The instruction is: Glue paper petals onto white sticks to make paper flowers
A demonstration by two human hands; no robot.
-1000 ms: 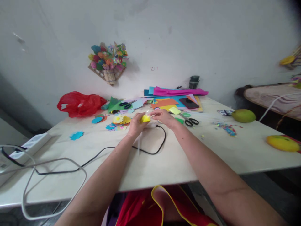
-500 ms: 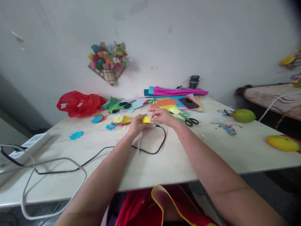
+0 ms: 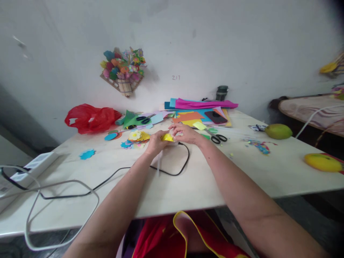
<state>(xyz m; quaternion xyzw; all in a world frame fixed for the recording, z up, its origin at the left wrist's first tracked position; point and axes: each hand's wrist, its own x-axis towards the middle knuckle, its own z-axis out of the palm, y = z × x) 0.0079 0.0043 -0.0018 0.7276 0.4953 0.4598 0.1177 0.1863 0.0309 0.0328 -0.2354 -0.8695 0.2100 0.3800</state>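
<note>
I have the left hand (image 3: 156, 142) grasping a yellow piece (image 3: 167, 137), partly covered, above the table (image 3: 193, 193). The right hand's (image 3: 186, 133) bent fingers meet its right side; whether they pinch something whitish, I can't quite tell. A black cord (image 3: 185, 166) passes hidden behind the left forearm (image 3: 126, 191).

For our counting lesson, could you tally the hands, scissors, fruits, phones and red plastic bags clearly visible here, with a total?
Hands: 2 (left hand and right hand, both at a yellow piece)
Scissors: 2 (far pair, near pair)
Fruits: 2 (green fruit, yellow fruit)
Phones: 1 (dark phone)
Red plastic bags: 1 (crumpled bag)
Total: 8
</note>
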